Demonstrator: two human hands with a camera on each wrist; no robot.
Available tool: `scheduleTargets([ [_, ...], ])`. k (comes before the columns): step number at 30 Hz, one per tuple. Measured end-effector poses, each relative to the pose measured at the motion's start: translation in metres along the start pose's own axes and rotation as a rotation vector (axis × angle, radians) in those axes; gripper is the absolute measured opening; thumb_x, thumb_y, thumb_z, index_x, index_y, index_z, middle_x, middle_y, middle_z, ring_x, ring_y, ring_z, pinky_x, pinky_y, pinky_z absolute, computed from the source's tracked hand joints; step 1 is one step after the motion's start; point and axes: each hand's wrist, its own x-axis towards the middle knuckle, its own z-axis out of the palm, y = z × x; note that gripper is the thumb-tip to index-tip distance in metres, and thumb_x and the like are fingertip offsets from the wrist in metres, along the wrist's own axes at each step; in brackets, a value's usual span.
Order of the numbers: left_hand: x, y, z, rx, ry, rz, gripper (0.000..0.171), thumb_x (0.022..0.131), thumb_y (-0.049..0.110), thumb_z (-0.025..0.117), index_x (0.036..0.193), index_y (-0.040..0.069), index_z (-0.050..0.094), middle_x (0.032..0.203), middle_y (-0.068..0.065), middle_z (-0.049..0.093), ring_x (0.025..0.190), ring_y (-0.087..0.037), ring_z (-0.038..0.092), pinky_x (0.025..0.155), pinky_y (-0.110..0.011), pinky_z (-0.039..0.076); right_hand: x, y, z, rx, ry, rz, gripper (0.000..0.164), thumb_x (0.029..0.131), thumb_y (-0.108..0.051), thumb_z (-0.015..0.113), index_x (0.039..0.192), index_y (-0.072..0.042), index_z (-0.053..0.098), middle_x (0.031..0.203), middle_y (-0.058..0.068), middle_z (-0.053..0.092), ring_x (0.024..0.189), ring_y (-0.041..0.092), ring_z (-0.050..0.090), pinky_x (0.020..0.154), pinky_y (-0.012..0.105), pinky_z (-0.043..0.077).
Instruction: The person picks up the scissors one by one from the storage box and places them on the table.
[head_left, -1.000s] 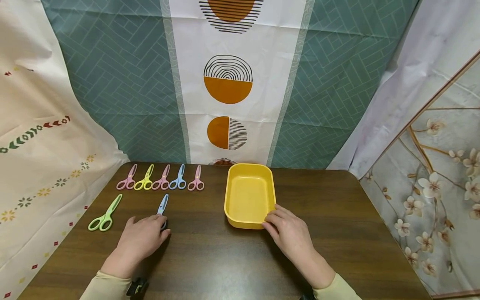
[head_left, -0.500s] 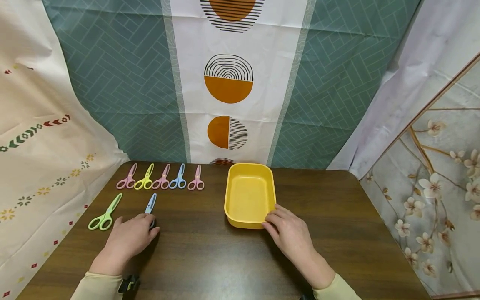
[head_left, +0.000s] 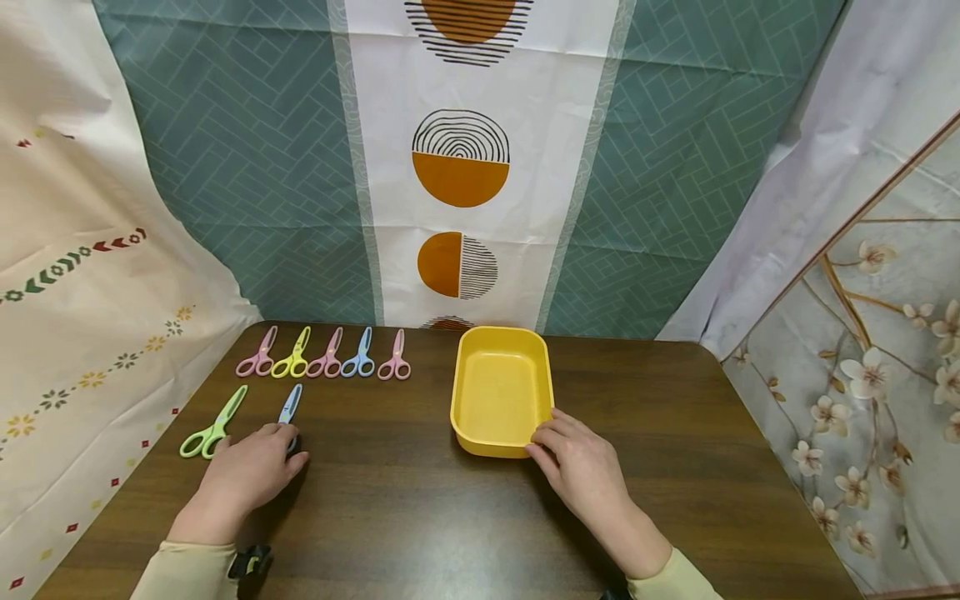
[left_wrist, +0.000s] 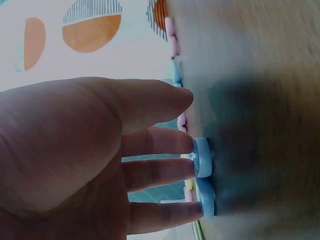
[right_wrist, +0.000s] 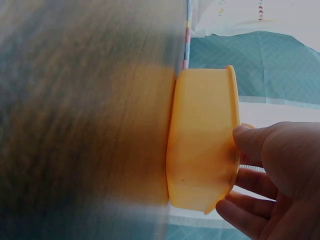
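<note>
Blue scissors point(head_left: 289, 407) lie on the table with blades pointing away, handles mostly covered by my left hand point(head_left: 246, 468). In the left wrist view, the straight fingertips of that hand touch the blue handle loops point(left_wrist: 202, 157), and the thumb stands apart from them. Green scissors point(head_left: 214, 423) lie just left of that hand. My right hand point(head_left: 581, 462) holds the near right corner of a yellow tray point(head_left: 502, 448). Its thumb presses the tray's rim in the right wrist view, with the other fingers at the far side of the rim, partly hidden.
Along the table's back left edge stands a row of several scissors: pink point(head_left: 257, 360), yellow point(head_left: 291, 360), pink point(head_left: 326, 360), blue point(head_left: 358, 360) and pink point(head_left: 394, 362). Patterned cloth point(head_left: 300, 167) hangs behind the brown table point(head_left: 420, 517).
My left hand has slid left across the table, and the blue scissors have moved left with it, closer to the green ones. The right hand and tray have stayed put.
</note>
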Motion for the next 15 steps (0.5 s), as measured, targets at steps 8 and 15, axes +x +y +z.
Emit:
scheduleTargets([
  [8, 0.000, -0.008, 0.002, 0.007, 0.001, -0.008, 0.040, 0.102, 0.029, 0.077, 0.126, -0.003, 0.069, 0.122, -0.025, 0.071, 0.114, -0.048, 0.070, 0.091, -0.083, 0.041, -0.001, 0.001, 0.002, 0.003, 0.004, -0.001, 0.016, 0.091, -0.025, 0.094, 0.100, -0.018, 0.084, 0.110, 0.001, 0.081, 0.128, 0.031, 0.072, 0.102, 0.052, 0.060],
  [15, 0.001, -0.014, 0.002, 0.018, -0.001, -0.009, 0.041, 0.102, 0.029, 0.077, 0.124, -0.004, 0.067, 0.118, -0.026, 0.070, 0.109, -0.049, 0.069, 0.089, -0.081, 0.044, -0.001, 0.001, 0.001, 0.003, 0.000, 0.007, 0.015, 0.091, -0.026, 0.094, 0.101, -0.018, 0.085, 0.111, 0.001, 0.082, 0.129, 0.031, 0.072, 0.102, 0.051, 0.060],
])
